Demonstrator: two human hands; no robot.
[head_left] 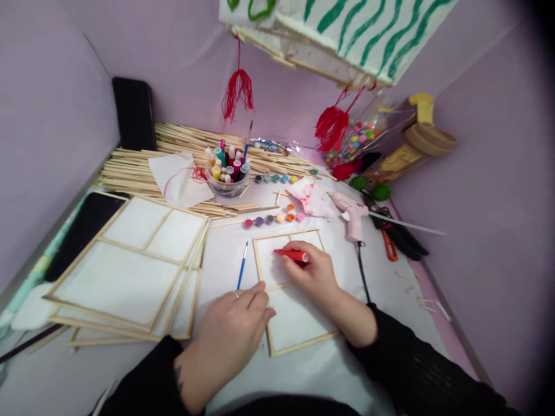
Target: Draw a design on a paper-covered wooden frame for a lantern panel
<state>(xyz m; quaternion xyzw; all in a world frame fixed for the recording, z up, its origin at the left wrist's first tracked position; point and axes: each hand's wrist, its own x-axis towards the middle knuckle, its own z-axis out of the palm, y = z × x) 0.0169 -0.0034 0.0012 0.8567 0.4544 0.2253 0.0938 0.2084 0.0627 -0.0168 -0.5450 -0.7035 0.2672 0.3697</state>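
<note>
My right hand (314, 274) is closed round a red marker (293, 255). The marker's tip is over the upper left section of a white panel (299, 318) framed with thin wooden sticks; whether it touches the surface I cannot tell. My left hand (236, 320) rests palm down at the panel's left edge, thumb apart and fingers laid over the wooden strip. Just beyond that hand lies a blue paintbrush (242, 267). Several similar stick-framed panels (125, 277) are stacked on the left.
A tub of markers (228, 173) stands at the back, before piles of wooden sticks (130, 167). Small paint pots (269, 219) sit beyond the panel. A pink glue gun (350, 214) and pliers (401, 237) lie right. Overhead hangs a white, green-striped piece (364, 34) with red tassels (238, 92).
</note>
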